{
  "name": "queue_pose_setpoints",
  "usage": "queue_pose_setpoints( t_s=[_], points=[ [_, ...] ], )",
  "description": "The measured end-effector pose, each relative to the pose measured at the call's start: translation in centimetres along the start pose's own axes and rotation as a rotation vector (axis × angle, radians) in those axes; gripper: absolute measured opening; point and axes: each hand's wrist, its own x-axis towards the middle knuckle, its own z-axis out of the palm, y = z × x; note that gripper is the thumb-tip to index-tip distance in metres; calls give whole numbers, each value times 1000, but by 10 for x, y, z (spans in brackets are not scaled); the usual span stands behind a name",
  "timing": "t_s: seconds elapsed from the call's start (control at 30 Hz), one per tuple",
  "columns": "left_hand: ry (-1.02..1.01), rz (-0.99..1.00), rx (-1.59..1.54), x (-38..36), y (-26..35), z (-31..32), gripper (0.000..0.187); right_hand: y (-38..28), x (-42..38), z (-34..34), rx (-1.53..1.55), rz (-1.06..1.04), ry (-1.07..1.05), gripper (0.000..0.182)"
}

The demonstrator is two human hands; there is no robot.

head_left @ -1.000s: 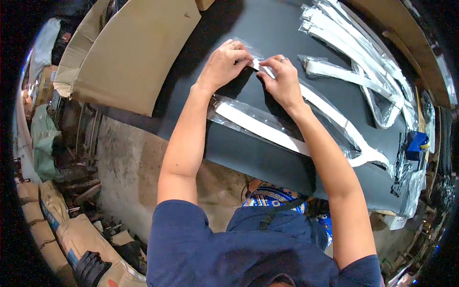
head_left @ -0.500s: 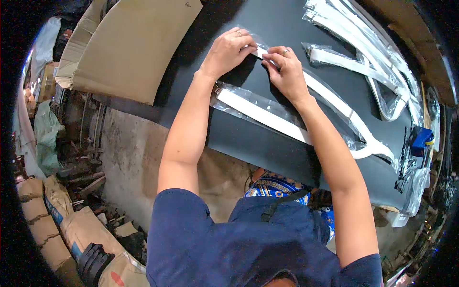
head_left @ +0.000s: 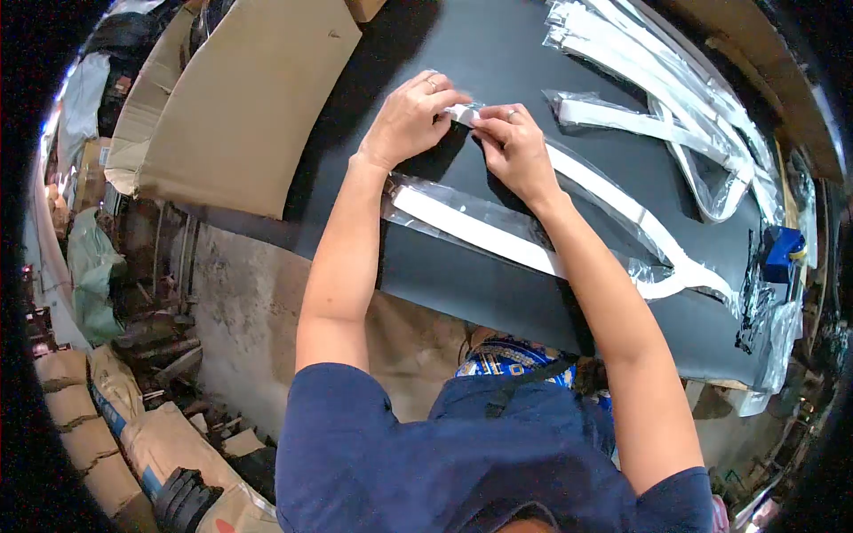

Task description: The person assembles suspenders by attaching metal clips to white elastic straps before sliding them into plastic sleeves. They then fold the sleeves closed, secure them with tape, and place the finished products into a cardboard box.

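A white strap in clear plastic (head_left: 613, 195) lies on the black tabletop (head_left: 444, 275), its two arms joining at the right in a Y shape. Both my hands are at the far end of its upper arm. My left hand (head_left: 415, 115) pinches the tip of the wrapped strap. Close beside it on the right, my right hand (head_left: 515, 147) pinches the same end between thumb and fingers. The lower arm of the strap (head_left: 480, 229) lies flat nearer my body, inside its clear wrapper.
More white straps in clear plastic (head_left: 657, 89) are piled at the upper right. A blue tape dispenser (head_left: 782, 255) sits at the right edge. A cardboard box (head_left: 249, 107) stands at the upper left. Brown sacks (head_left: 173, 444) lie on the floor at the lower left.
Both hands have shifted slightly left and down in the view, still at the strap's end. More of the white end now shows between them, and the dark piece there is no longer visible.
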Motion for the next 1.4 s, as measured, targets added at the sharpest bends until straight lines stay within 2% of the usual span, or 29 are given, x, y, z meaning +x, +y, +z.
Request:
queue_pose_setpoints(
  t_s=[0.1, 0.23, 0.53, 0.73, 0.8, 0.87, 0.93, 1.0, 1.03, 1.17, 1.27, 1.33, 1.4],
  points=[
    [-27, -21, 36, 0, 0, 0, 31, 1, -1, 2, 13, 8, 25, 18],
    [-17, -25, 35, -1, -3, 1, 29, -1, 1, -2, -26, 1, 10, 16],
    [-10, 20, 59, 1, -3, 7, 11, 1, -1, 0, -23, -7, 13, 16],
    [77, -13, 44, 0, 2, 9, 10, 2, 0, 3, -42, -30, 21, 17],
    [99, -29, 81, -1, 1, 11, 12, 8, -2, 10, 2, -109, 100, 16],
    [129, -33, 69, 2, 6, 13, 7, 10, -1, 11, 1, -117, 87, 15],
    [92, -59, 82, 1, 7, 12, 16, 10, 0, 11, 45, -89, 101, 13],
    [137, -51, 45, 6, 11, 12, 9, 8, 1, 9, 53, -81, 120, 12],
    [129, -58, 36, 6, 10, 12, 10, 6, 0, 5, 23, -17, 71, 19],
    [94, -55, 32, 7, 11, 8, 13, 0, 3, 0, 61, 18, 112, 19],
    [115, -37, 39, 8, 11, 5, 15, -1, 8, -3, 172, 139, 163, 25],
    [136, -31, 33, 8, 11, 6, 15, 1, 15, -5, 338, 322, 172, 30],
    [157, -106, 45, 5, 11, 6, 15, 3, 24, -6, 242, 296, 235, 33]
  ],
)
